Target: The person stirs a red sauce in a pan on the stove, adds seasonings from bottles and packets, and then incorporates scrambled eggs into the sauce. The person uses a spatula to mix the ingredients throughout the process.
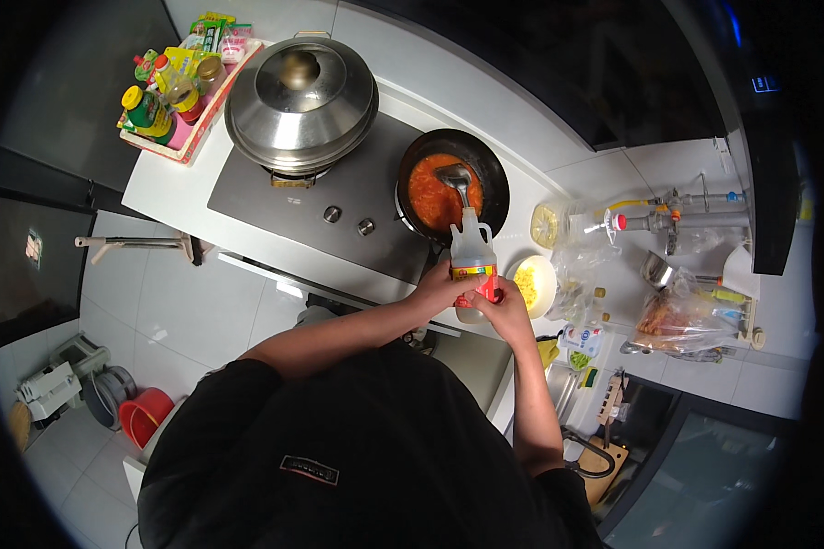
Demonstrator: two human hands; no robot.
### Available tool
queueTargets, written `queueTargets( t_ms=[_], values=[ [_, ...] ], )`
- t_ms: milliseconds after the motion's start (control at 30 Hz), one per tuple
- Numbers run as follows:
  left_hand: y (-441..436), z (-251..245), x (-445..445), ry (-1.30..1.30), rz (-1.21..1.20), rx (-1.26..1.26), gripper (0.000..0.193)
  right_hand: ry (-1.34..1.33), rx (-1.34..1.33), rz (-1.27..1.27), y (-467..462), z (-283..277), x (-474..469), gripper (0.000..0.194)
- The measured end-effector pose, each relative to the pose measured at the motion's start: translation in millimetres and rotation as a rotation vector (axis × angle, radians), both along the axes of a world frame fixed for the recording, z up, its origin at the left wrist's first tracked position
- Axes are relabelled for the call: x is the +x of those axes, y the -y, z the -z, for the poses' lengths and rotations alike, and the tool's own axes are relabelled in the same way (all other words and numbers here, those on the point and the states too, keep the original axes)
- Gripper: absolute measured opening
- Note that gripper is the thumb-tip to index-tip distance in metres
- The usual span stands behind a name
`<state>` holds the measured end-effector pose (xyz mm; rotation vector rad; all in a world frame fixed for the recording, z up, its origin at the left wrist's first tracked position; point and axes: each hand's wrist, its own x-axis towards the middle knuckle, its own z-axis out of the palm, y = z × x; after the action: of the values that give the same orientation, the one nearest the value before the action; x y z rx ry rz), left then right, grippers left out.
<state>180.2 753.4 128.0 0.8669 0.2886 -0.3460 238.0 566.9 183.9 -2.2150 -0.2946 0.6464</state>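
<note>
Both my hands hold a translucent plastic bottle with a handle and a red and yellow label. My left hand grips its left side and my right hand its right side. The bottle's mouth points away from me, close to the near rim of a black wok. Red sauce with pieces in it lies in the wok, and a metal spatula rests in the sauce. The bottle hides part of the spatula's handle. Right of the bottle stands a white bowl holding yellow scrambled egg.
A lidded steel steamer pot occupies the left of the black cooktop. Seasoning bottles and packets fill a box at the counter's far left. Plastic containers, bags and a gas pipe crowd the right side. A range hood hangs above.
</note>
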Motion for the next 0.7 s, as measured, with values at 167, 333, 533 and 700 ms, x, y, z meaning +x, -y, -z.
queueTargets(
  t_ms=[167,333,533,700],
  values=[
    [-2.8,0.2,2.7,0.014,0.028,-0.034,0.055,-0.004,-0.012,0.002,-2.9,-1.7,2.8,0.049],
    [-4.6,-4.2,2.5,-0.009,0.019,-0.034,0.058,-0.032,0.01,0.015,-3.3,-1.0,4.5,0.049],
    [-7.6,-8.0,3.4,-0.027,0.032,-0.06,0.061,-0.039,0.009,0.013,-6.8,-6.6,5.6,0.046],
    [-8.7,-8.3,4.2,-0.029,0.045,-0.058,0.061,-0.065,0.022,0.011,-10.7,-10.9,5.9,0.042]
  ],
)
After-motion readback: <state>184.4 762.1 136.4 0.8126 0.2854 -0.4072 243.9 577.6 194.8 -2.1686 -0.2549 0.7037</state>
